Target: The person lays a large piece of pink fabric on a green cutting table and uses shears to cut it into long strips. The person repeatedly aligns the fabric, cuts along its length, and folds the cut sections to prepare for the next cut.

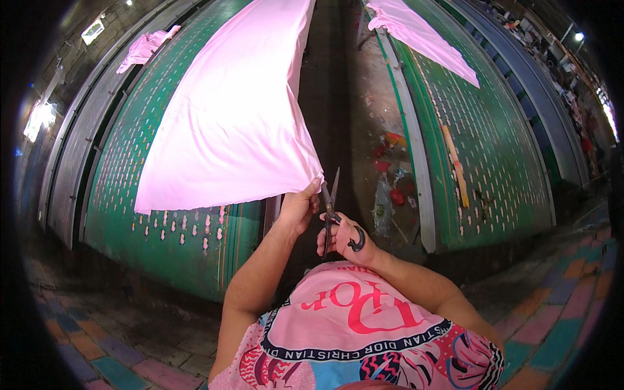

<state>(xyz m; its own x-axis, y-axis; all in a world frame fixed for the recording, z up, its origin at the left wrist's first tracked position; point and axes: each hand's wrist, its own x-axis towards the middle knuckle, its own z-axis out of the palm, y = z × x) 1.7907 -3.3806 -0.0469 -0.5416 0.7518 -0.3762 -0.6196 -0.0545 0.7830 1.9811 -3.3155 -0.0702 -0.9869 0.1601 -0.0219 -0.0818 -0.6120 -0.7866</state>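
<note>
A large sheet of pale pink fabric (227, 110) drapes over the long green table on the left. My left hand (299, 209) pinches its near right corner, lifted past the table's edge. Close beside it, my right hand (348, 238) holds a pair of dark-handled scissors (331, 207) by the finger loops. The blades stand parted and point away from me, just right of the pinched corner. Whether a blade touches the fabric I cannot tell.
A green table (162, 260) with rows of small pale prints runs along the left, and a second green table (487, 156) along the right. Pink cloth (422, 36) and a wooden strip (457, 170) lie on that one. Red scraps (396, 197) litter the aisle floor between them.
</note>
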